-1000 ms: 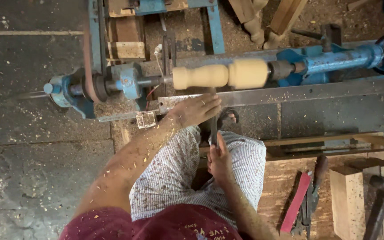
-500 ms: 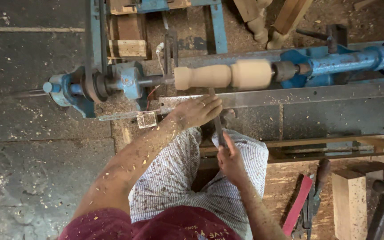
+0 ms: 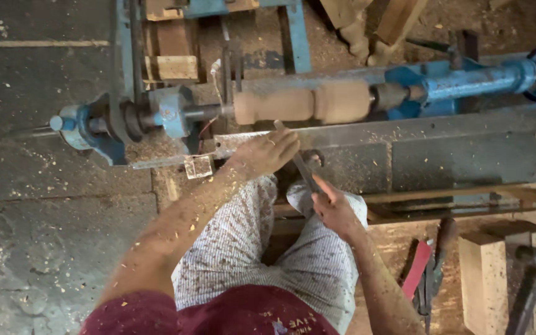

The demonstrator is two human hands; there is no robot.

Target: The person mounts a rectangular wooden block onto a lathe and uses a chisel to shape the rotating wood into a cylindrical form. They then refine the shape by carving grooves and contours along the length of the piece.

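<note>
One pale wooden workpiece (image 3: 302,103) mounted in a blue lathe (image 3: 156,118), long axis running left to right across the upper middle of the frame, blurred enough to look as if spinning, though not sure. One long chisel (image 3: 298,162) slanting from lower right up to upper left, tip at the underside of the workpiece near its left end, shaft crossing the metal rest bar (image 3: 404,130). Left hand (image 3: 265,152) curled over the chisel shaft right at the rest bar, fingers closed on it, just below the wood and the nearer of the two hands to it. Right hand (image 3: 333,208) lower and right of centre, wrapped shut around the chisel's handle end, well back from the wood. So workpiece directly above both hands, tool axis roughly crosswise to the wood's axis. Two hands, one chisel, one workpiece. Lower right: a red-handled tool (image 3: 418,270) lying beside a pale wooden block (image 3: 484,279) on a sawdust-covered wooden platform. Sawdust flecks all over both forearms and the striped trousers (image 3: 243,248)
</note>
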